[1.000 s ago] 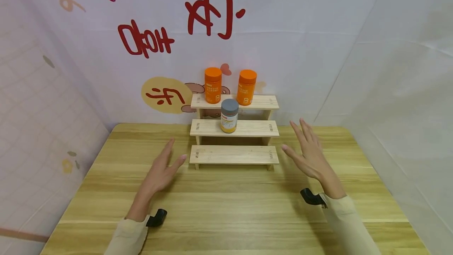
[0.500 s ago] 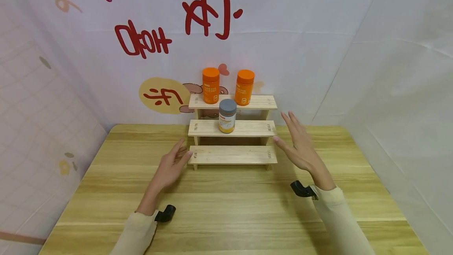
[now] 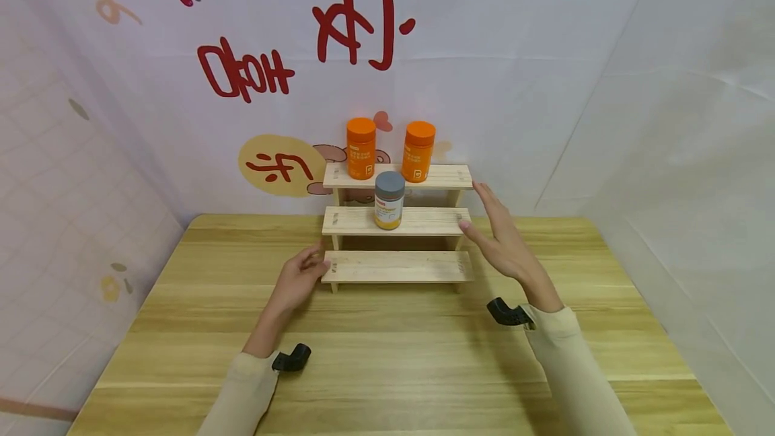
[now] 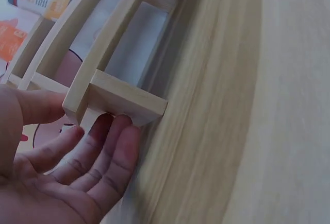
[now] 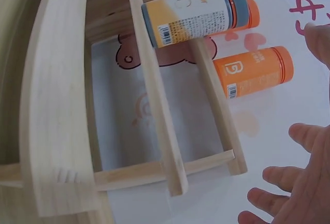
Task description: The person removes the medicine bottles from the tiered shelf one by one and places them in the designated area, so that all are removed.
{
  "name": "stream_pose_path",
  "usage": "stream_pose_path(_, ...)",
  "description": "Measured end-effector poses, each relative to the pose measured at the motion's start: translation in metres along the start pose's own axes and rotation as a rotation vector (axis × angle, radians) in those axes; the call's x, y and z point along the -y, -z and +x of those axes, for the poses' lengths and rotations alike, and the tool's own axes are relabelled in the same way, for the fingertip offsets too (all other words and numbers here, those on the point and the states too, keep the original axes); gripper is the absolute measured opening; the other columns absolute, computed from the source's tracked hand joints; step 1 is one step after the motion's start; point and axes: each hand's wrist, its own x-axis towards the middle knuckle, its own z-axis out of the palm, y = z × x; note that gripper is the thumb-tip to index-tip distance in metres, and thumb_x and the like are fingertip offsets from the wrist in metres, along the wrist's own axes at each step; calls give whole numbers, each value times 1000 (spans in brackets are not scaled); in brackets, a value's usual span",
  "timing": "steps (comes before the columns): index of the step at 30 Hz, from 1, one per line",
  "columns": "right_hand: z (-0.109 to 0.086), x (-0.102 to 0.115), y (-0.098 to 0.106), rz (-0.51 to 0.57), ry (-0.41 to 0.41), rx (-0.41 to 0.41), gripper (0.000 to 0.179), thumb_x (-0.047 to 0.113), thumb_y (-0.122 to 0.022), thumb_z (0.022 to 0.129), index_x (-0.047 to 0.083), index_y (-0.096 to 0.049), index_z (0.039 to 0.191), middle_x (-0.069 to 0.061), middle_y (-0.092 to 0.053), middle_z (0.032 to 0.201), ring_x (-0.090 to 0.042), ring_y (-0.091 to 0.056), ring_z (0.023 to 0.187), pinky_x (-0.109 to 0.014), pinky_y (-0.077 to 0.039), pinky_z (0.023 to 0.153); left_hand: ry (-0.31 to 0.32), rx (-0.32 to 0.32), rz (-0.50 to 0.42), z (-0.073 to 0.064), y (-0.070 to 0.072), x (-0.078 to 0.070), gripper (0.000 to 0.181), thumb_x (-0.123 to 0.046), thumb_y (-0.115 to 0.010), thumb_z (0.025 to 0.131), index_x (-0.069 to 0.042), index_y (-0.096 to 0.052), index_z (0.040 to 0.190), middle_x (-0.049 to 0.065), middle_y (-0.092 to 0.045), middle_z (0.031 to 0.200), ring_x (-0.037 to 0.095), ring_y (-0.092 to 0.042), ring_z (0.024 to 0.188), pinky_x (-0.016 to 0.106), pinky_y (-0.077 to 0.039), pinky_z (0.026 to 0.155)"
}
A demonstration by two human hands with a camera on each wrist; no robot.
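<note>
A three-tier wooden display shelf (image 3: 396, 268) stands on the table against the back wall. My left hand (image 3: 297, 282) is at its left end; in the left wrist view the thumb and curled fingers (image 4: 124, 141) pinch the end of the lowest board. My right hand (image 3: 507, 247) is beside the right end, fingers apart and extended, holding nothing. The thumb overlaps the middle board's end in the head view. On the middle tier stands a grey-capped supplement bottle (image 3: 389, 202). Two orange bottles, a left one (image 3: 360, 150) and a right one (image 3: 418, 153), stand on the top tier.
The wood-grain table (image 3: 387, 355) stretches in front of the shelf and to both sides. A white printed cloth (image 3: 496, 73) with red characters hangs close behind the shelf. More pale cloth (image 3: 696, 173) walls off the right side.
My left hand has moved right and forward onto the shelf's left end, its fingers curling in. My right hand has come left toward the right end. Shelf and bottles stay in place.
</note>
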Motion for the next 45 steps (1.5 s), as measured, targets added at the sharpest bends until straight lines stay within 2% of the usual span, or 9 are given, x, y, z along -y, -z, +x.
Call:
stream_pose_path(5,8,5,1,25,2,6,76,39,-54,106,32,-8,166,-1,-7,174,-33,-7,160,-69,-12,123,59,26,-181,3,1,6,52,-15,-62,104,0,-47,151,26,-57,137,17,-68,100,37,-62,84)
stream_pose_path(9,15,11,3,66,14,8,75,36,-55,107,39,-8,164,-2,-9,174,-33,-10,160,-67,-17,124,60,28,-248,2,1,8,51,-11,-61,104,1,-46,151,24,-57,135,14,-68,97,36,-62,83)
stream_pose_path(13,21,18,5,123,10,9,74,37,-56,106,39,-10,164,-1,-12,173,-35,-17,158,-62,-24,123,72,27,-305,3,-1,10,51,-10,-62,103,-1,-47,151,17,-59,131,12,-67,99,30,-60,82)
stream_pose_path(20,32,26,9,197,-39,17,78,41,-60,104,38,-12,164,0,-16,172,-33,-24,156,-59,-28,123,63,30,-306,5,-4,15,51,-13,-66,101,-4,-51,149,4,-60,119,9,-60,93,24,-53,78)
stream_pose_path(24,43,30,7,226,-44,17,79,44,-63,101,39,-14,163,-3,-19,172,-33,-26,156,-58,-29,123,66,17,-286,5,-3,15,49,-14,-66,102,-5,-52,148,6,-61,123,8,-59,93,22,-50,77)
stream_pose_path(28,53,35,5,255,-48,21,82,40,-67,100,34,-16,164,-9,-23,170,-35,-30,154,-59,-31,122,69,10,-273,4,-2,15,49,-14,-65,102,-5,-52,148,9,-61,126,8,-60,93,22,-50,77)
stream_pose_path(34,70,41,4,269,-42,27,81,35,-67,100,26,-19,165,-16,-31,166,-40,-38,148,-61,-33,120,68,5,-267,4,-1,15,48,-14,-65,102,-5,-53,147,8,-61,123,8,-58,91,23,-49,76)
stream_pose_path(40,87,44,8,285,-98,23,82,43,-65,100,24,-18,165,-15,-37,162,-38,-43,145,-60,-38,117,69,8,-265,4,-1,14,47,-15,-65,102,-6,-54,147,7,-59,122,9,-55,91,23,-48,75)
stream_pose_path(45,100,48,9,293,-160,29,84,56,-65,96,25,-25,163,-11,-44,159,-34,-46,142,-57,-41,116,66,9,-259,4,-2,14,47,-16,-65,102,-7,-54,147,7,-58,122,9,-55,92,23,-48,76)
